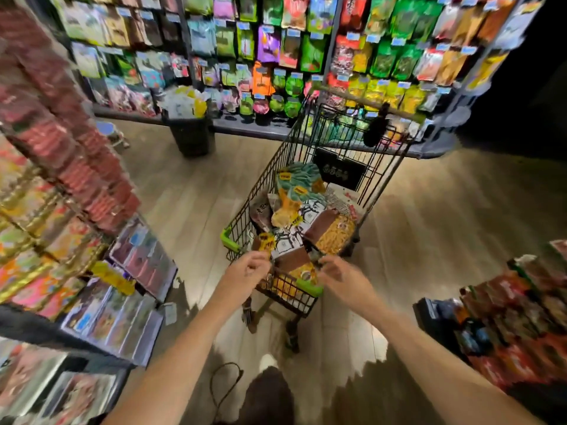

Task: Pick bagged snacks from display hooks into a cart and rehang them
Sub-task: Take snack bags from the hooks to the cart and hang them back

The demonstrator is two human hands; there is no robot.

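Observation:
A black wire cart (263,179) stands in the aisle in front of me, piled with several snack bags (302,194). At its near end lies a brown-topped bag of yellow snacks (295,261). My left hand (245,273) has its fingers curled at the bag's left edge and pinches it. My right hand (342,279) grips the bag's right edge. Both hands are blurred by motion. Hooks full of hanging bagged snacks (276,44) cover the wall behind the cart.
A black bin (190,134) stuffed with packets stands on the floor at the back left. Shelves of packets (61,185) crowd my left side, and a low display (521,317) sits on my right. Wooden floor (429,210) runs either side of the cart.

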